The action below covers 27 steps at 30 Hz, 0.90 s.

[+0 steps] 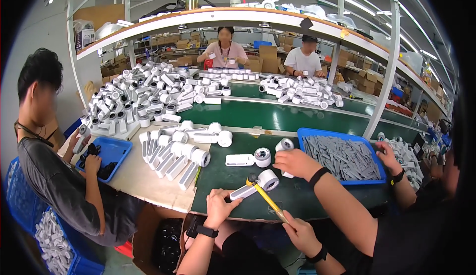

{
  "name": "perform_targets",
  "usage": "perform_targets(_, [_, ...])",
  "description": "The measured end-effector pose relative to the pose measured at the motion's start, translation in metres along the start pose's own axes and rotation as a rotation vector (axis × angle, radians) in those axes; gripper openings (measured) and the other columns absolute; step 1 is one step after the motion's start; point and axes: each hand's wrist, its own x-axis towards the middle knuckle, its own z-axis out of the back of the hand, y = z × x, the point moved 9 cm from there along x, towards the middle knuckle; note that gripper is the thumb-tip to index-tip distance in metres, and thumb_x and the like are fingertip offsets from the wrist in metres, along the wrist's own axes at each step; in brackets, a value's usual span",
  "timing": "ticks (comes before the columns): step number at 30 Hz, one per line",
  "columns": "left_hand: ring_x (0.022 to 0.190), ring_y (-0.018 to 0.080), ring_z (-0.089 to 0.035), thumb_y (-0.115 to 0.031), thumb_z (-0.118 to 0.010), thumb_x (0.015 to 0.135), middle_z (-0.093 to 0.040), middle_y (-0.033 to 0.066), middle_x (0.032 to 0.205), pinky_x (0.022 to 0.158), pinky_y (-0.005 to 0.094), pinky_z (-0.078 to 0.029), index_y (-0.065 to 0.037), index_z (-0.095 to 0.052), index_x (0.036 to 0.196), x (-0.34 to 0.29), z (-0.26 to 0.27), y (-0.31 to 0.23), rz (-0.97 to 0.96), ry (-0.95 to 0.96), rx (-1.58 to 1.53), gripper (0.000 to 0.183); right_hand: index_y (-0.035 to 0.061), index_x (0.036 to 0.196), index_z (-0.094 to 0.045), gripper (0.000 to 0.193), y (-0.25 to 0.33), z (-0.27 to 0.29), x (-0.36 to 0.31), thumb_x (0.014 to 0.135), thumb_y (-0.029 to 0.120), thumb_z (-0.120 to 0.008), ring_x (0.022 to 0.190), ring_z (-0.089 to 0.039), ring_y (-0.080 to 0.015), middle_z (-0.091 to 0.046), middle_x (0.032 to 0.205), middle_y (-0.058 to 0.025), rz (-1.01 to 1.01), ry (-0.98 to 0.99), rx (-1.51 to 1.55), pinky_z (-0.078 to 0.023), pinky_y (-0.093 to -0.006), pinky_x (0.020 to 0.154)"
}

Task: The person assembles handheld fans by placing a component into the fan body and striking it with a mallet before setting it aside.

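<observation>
On the green table right in front of me lies a white handheld fan [268,180] with a round head and a flat handle. My left hand [221,207] grips its handle end, fingers closed around it. In my right hand [301,234] is a small hammer [270,203] with a yellow handle and a dark head. The hammer's head is over the fan, near where handle meets round head; whether they touch I cannot tell. Just beyond lies another white fan [262,157], on its side. A co-worker's hand [297,163] reaches in from the right to a further fan [284,144].
A blue tray [342,182] of grey strips stands at the right. Several fans [174,171] lie in rows on cardboard at the left, with a big heap [144,89] behind. A co-worker [59,166] sits at the left by a blue tray [117,164] of black parts. Two people sit across.
</observation>
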Motion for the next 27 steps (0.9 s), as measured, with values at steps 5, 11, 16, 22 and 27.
perform_targets(5, [0.086, 0.0263, -0.060, -0.029, -0.085, 0.070, -0.066, 0.0052, 0.078, 0.078, 0.0400, -0.047, -0.010, -0.077, 0.092, 0.003, 0.002, -0.001, 0.002, 0.004, -0.007, 0.030, -0.0022, 0.133, -0.057, 0.043, -0.001, 0.006, -0.002, 0.091, 0.006, -0.064, 0.067, -0.061, -0.0280, -0.058, 0.075, -0.0157, 0.012, -0.138, 0.027, -0.048, -0.0349, 0.063])
perform_targets(11, [0.090, 0.0274, -0.059, -0.029, -0.082, 0.074, -0.066, 0.0051, 0.082, 0.081, 0.0405, -0.044, -0.013, -0.077, 0.096, 0.004, 0.003, -0.003, -0.034, -0.014, -0.051, 0.028, 0.0002, 0.135, -0.055, 0.046, -0.025, -0.002, 0.007, 0.090, 0.003, -0.064, 0.068, -0.060, -0.0260, -0.059, 0.078, -0.0158, -0.097, -0.036, 0.109, -0.048, -0.0331, 0.064])
perform_targets(16, [0.091, 0.0301, -0.060, -0.025, -0.081, 0.076, -0.070, 0.0098, 0.090, 0.082, 0.0412, -0.048, -0.007, -0.076, 0.095, 0.008, 0.002, -0.012, -0.043, 0.046, -0.032, 0.026, 0.0024, 0.135, -0.057, 0.045, -0.022, -0.006, -0.002, 0.090, 0.004, -0.065, 0.067, -0.060, -0.0294, -0.059, 0.077, -0.0161, -0.103, -0.022, 0.024, -0.048, -0.0347, 0.064])
perform_targets(22, [0.060, 0.0189, -0.055, -0.028, -0.076, 0.086, -0.065, 0.0091, 0.079, 0.056, 0.0294, -0.045, -0.007, -0.065, 0.122, 0.005, -0.004, 0.006, 0.101, 0.095, -0.255, 0.044, -0.0013, 0.139, -0.052, 0.048, -0.030, -0.006, 0.003, 0.092, 0.000, -0.059, 0.056, -0.049, -0.0072, -0.058, 0.071, -0.0017, -0.105, -0.098, 0.331, -0.042, -0.0226, 0.053])
perform_targets(27, [0.057, 0.0074, -0.042, -0.034, -0.046, 0.105, -0.057, 0.0034, 0.082, 0.048, 0.0202, -0.031, -0.007, -0.045, 0.140, -0.013, -0.026, 0.003, 0.701, 0.539, -1.577, 0.044, -0.0008, 0.140, -0.052, 0.048, -0.032, -0.010, -0.005, 0.092, -0.002, -0.056, 0.054, -0.047, -0.0029, -0.057, 0.071, 0.0020, -0.262, -0.071, 0.542, -0.039, -0.0181, 0.049])
